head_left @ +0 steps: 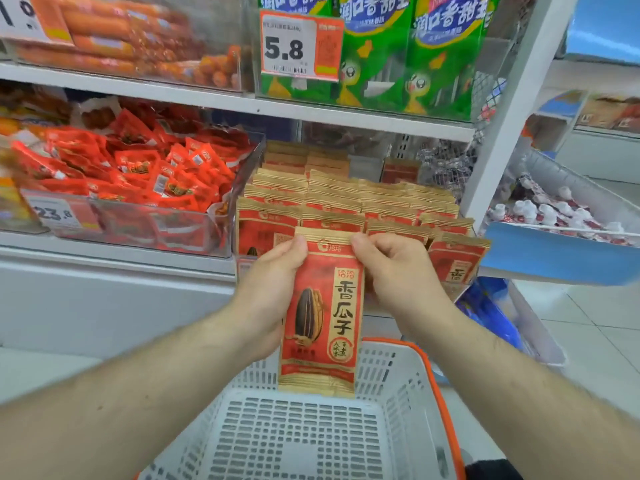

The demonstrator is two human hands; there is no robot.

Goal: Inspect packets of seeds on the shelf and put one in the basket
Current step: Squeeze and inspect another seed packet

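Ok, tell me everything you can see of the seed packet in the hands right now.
The seed packet is a flat, tall pouch that looks like kraft paper, tan at its crimped top and bottom, red across the front, with a dark striped sunflower seed picture and large black characters. It looks sealed. It is held upright, face to the camera, above the white basket and in front of the shelf's packets. The left hand grips its left edge; the right hand pinches its top right corner.

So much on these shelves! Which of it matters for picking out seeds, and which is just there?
Matters:
seed packet, held by left hand and right hand
shelf packets
basket

Just there:
red snack bin
green packs
sausages
price tag
bottles
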